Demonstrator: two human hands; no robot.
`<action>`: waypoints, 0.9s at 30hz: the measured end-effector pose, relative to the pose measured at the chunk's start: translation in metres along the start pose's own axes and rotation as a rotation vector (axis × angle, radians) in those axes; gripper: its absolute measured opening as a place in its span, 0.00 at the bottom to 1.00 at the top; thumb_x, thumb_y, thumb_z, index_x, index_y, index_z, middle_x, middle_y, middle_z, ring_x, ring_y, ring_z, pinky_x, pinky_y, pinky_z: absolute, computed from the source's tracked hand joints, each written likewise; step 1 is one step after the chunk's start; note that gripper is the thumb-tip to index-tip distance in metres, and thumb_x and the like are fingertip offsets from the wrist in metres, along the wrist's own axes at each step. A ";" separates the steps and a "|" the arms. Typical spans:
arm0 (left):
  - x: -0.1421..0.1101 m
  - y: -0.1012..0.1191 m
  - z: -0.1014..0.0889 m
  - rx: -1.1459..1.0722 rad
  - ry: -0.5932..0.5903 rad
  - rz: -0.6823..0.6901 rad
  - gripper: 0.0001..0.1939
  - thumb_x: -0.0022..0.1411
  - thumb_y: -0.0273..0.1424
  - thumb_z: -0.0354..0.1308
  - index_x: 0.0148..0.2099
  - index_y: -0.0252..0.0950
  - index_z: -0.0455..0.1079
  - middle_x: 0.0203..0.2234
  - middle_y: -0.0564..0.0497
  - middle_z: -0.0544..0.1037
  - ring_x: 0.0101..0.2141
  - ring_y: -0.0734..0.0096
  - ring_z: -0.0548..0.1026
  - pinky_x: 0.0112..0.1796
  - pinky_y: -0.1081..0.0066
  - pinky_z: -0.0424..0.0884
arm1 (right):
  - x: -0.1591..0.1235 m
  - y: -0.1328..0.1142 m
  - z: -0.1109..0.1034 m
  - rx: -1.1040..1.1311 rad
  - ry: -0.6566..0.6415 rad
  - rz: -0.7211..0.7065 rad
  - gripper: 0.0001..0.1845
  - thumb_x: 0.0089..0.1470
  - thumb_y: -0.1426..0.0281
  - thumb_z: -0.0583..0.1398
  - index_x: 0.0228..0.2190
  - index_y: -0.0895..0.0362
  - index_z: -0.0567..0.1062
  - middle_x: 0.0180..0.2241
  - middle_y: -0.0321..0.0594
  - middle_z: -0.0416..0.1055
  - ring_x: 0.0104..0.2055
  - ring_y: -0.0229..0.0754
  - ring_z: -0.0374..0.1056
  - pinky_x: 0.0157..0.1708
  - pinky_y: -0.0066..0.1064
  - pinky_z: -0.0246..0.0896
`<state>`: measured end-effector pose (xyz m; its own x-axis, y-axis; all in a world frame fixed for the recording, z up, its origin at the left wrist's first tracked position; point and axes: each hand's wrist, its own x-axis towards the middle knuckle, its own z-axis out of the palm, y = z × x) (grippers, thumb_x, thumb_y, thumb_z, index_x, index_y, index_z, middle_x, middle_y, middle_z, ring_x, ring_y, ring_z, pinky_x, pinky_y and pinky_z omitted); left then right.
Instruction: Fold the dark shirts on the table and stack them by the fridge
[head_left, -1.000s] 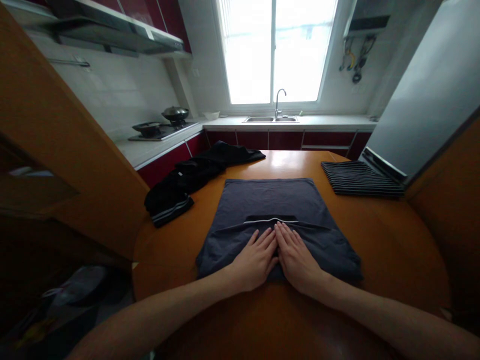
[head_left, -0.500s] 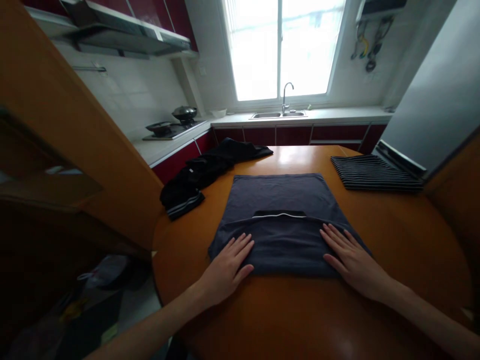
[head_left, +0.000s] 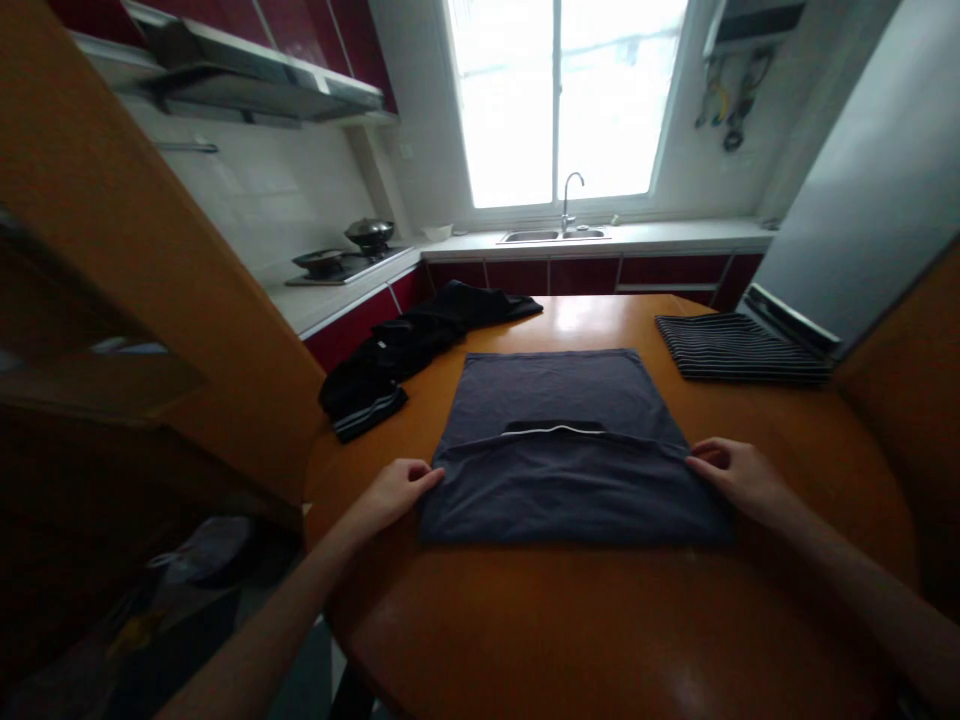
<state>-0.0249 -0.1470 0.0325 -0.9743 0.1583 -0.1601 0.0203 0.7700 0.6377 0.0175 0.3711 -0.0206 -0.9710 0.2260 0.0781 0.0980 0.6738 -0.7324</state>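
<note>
While the left hand [head_left: 391, 492] and right hand [head_left: 744, 480] are pinching opposite edges of the grey garment [head_left: 566, 495], its loose upper layer is risking creases from any uneven tug.

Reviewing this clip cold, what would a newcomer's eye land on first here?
Probably the bright window above the sink, the lightest patch in a dim kitchen. Next, the partly folded grey garment in the middle of the wooden table, with the left hand and right hand at its side edges. Dark clothing lies beyond it to the left, a striped cloth to the right.
</note>
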 end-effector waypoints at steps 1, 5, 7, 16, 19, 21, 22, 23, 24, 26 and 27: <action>0.001 0.001 0.001 -0.024 0.002 -0.004 0.27 0.50 0.56 0.55 0.27 0.36 0.76 0.24 0.49 0.79 0.28 0.62 0.74 0.31 0.70 0.66 | -0.001 -0.003 0.001 0.028 0.009 0.005 0.14 0.45 0.59 0.65 0.31 0.56 0.79 0.28 0.44 0.79 0.29 0.47 0.75 0.27 0.34 0.65; 0.006 0.003 -0.002 -0.102 0.001 -0.016 0.26 0.47 0.56 0.59 0.29 0.36 0.78 0.27 0.49 0.81 0.32 0.59 0.77 0.33 0.69 0.69 | -0.005 -0.016 0.002 0.198 0.034 0.038 0.17 0.42 0.61 0.66 0.33 0.58 0.76 0.25 0.41 0.77 0.27 0.44 0.72 0.25 0.31 0.63; 0.008 0.002 -0.005 -0.149 0.014 -0.022 0.26 0.46 0.57 0.60 0.30 0.37 0.78 0.29 0.49 0.82 0.33 0.58 0.78 0.34 0.69 0.71 | -0.006 -0.020 0.001 0.304 0.050 0.033 0.17 0.42 0.61 0.66 0.33 0.57 0.74 0.25 0.40 0.76 0.28 0.43 0.72 0.26 0.30 0.63; 0.009 -0.010 -0.003 -0.004 0.149 0.052 0.31 0.47 0.61 0.57 0.34 0.37 0.75 0.30 0.46 0.81 0.33 0.55 0.79 0.35 0.64 0.73 | -0.006 -0.020 0.002 0.223 0.095 -0.049 0.14 0.45 0.63 0.64 0.35 0.57 0.74 0.27 0.40 0.76 0.30 0.43 0.71 0.31 0.34 0.66; -0.014 -0.013 0.000 0.072 0.268 0.041 0.31 0.51 0.62 0.53 0.33 0.38 0.74 0.29 0.46 0.80 0.31 0.55 0.78 0.33 0.64 0.73 | -0.024 -0.018 -0.008 0.092 0.163 -0.052 0.14 0.51 0.59 0.62 0.35 0.57 0.76 0.29 0.42 0.77 0.32 0.45 0.72 0.33 0.34 0.65; -0.034 -0.017 0.004 0.084 0.251 0.051 0.30 0.51 0.62 0.53 0.31 0.39 0.74 0.29 0.46 0.80 0.32 0.56 0.79 0.34 0.64 0.73 | -0.043 -0.018 -0.015 0.015 0.125 -0.021 0.15 0.54 0.56 0.60 0.29 0.55 0.76 0.28 0.43 0.77 0.31 0.46 0.72 0.32 0.34 0.64; -0.045 -0.019 0.006 0.075 0.232 0.055 0.30 0.50 0.62 0.55 0.32 0.39 0.74 0.30 0.46 0.80 0.32 0.55 0.79 0.34 0.64 0.74 | -0.052 -0.018 -0.018 -0.019 0.083 -0.004 0.17 0.55 0.55 0.59 0.26 0.55 0.76 0.27 0.42 0.77 0.30 0.46 0.72 0.32 0.34 0.63; -0.054 -0.021 0.009 0.061 0.219 0.057 0.30 0.50 0.62 0.56 0.33 0.39 0.75 0.30 0.47 0.81 0.33 0.55 0.79 0.35 0.64 0.74 | -0.062 -0.019 -0.019 -0.044 0.036 0.013 0.19 0.56 0.53 0.58 0.24 0.54 0.76 0.26 0.42 0.77 0.29 0.46 0.72 0.31 0.34 0.62; -0.062 -0.023 0.012 0.049 0.217 0.055 0.29 0.49 0.61 0.58 0.34 0.39 0.76 0.31 0.47 0.81 0.34 0.55 0.79 0.36 0.64 0.75 | -0.070 -0.020 -0.020 -0.059 -0.010 0.023 0.21 0.56 0.52 0.58 0.22 0.54 0.76 0.24 0.41 0.76 0.28 0.46 0.72 0.30 0.34 0.62; -0.073 -0.025 0.017 0.032 0.232 0.050 0.29 0.49 0.61 0.59 0.36 0.40 0.77 0.33 0.47 0.82 0.35 0.55 0.80 0.37 0.64 0.75 | -0.083 -0.022 -0.020 -0.060 -0.083 0.027 0.21 0.55 0.52 0.58 0.22 0.53 0.77 0.24 0.40 0.76 0.28 0.46 0.72 0.29 0.34 0.61; -0.076 -0.026 0.019 0.029 0.240 0.051 0.28 0.50 0.60 0.59 0.36 0.40 0.77 0.33 0.47 0.82 0.36 0.55 0.80 0.37 0.64 0.75 | -0.088 -0.022 -0.019 -0.049 -0.107 0.022 0.20 0.55 0.52 0.58 0.23 0.53 0.77 0.25 0.40 0.77 0.29 0.46 0.72 0.30 0.34 0.62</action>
<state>0.0530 -0.1672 0.0137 -0.9972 0.0482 0.0577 0.0736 0.7827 0.6180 0.1047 0.3495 0.0017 -0.9860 0.1662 -0.0120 0.1271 0.7039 -0.6989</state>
